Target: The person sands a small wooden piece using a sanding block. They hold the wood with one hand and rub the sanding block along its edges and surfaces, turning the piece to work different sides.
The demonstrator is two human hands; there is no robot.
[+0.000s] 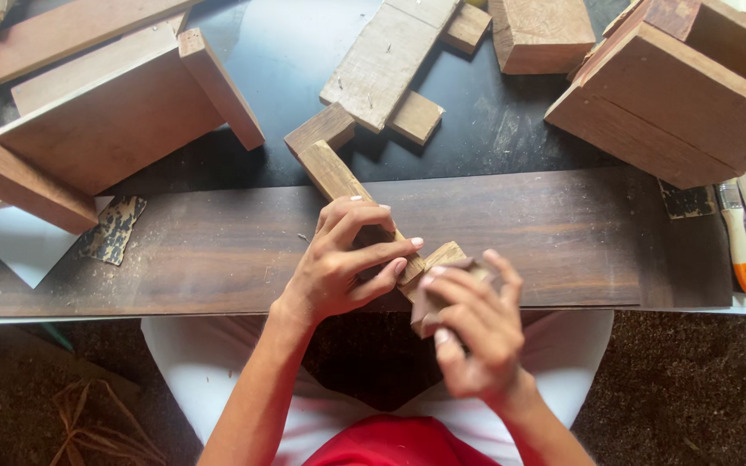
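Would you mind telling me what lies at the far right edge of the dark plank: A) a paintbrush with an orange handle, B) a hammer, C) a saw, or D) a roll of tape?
A: a paintbrush with an orange handle lies just past the right end of the dark plank, bristles pointing away from the person.

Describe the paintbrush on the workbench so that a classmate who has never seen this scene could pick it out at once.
Start at the long dark wooden plank that runs across the bench in front of the person. Follow it to its right end, where a small paintbrush with a white and orange handle lies just past it. It is the only brightly coloured thing among the plain brown wooden blocks.
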